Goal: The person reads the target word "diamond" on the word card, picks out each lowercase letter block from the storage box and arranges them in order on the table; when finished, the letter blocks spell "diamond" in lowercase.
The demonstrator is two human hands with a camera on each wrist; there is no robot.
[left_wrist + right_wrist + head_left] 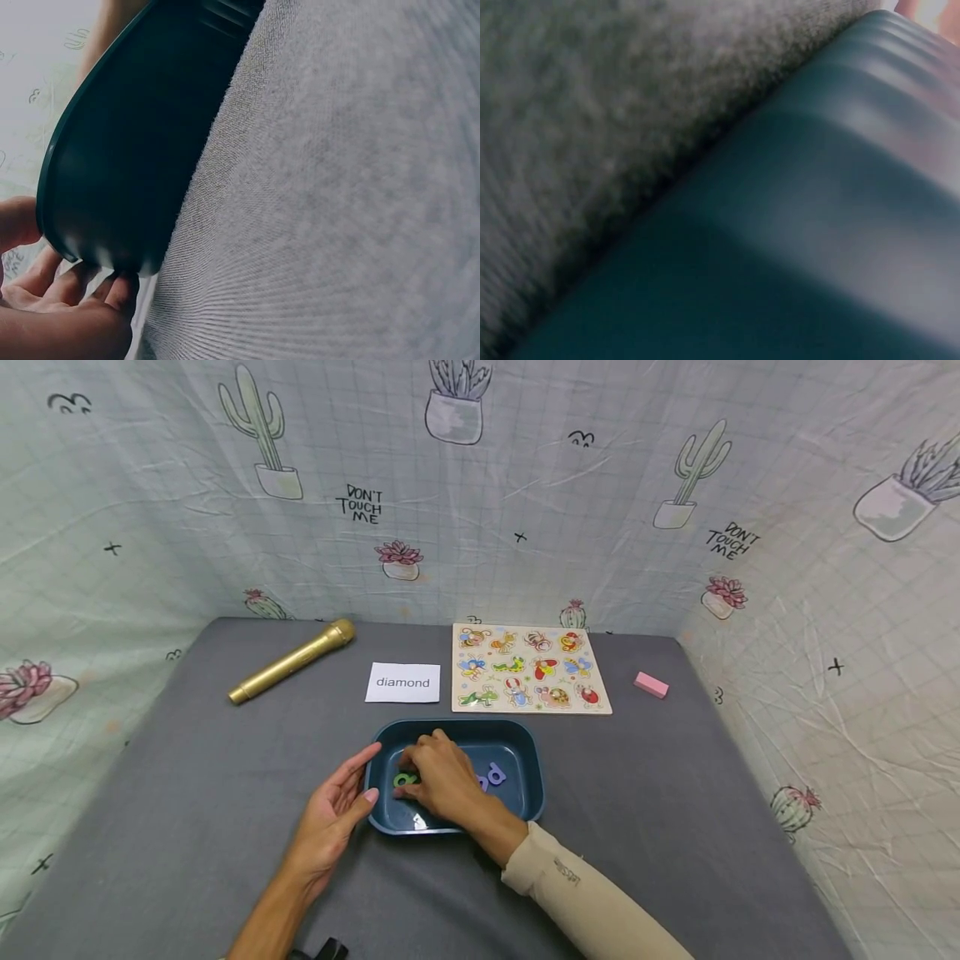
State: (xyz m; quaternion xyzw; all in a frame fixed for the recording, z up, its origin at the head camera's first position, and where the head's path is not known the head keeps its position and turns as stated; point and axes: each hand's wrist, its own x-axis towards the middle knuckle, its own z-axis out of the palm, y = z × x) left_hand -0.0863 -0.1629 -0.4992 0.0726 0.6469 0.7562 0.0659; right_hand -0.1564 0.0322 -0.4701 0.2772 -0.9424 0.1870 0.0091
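A dark blue tray (531, 760) lies on the grey cloth. My left hand (330, 822) holds its left end, thumb at the near corner and index finger along the far one. In the left wrist view the other fingertips press against the tray's outer wall (112, 172). Inside the tray my right hand (447, 781) has thumb and index finger around a small green letter (403, 780), pinching it near the left end. Purple letters (497, 773) lie to the right of that hand, one partly hidden by it. The right wrist view shows only the tray's ribbed outer side (795, 210) and cloth.
Behind the tray lie a white card (403, 683) reading "diamond" and a wooden insect puzzle board (531, 669). A gold microphone (292, 662) rests at the back left, a pink block (651, 685) at the right. Patterned fabric walls (517, 493) enclose the back and sides.
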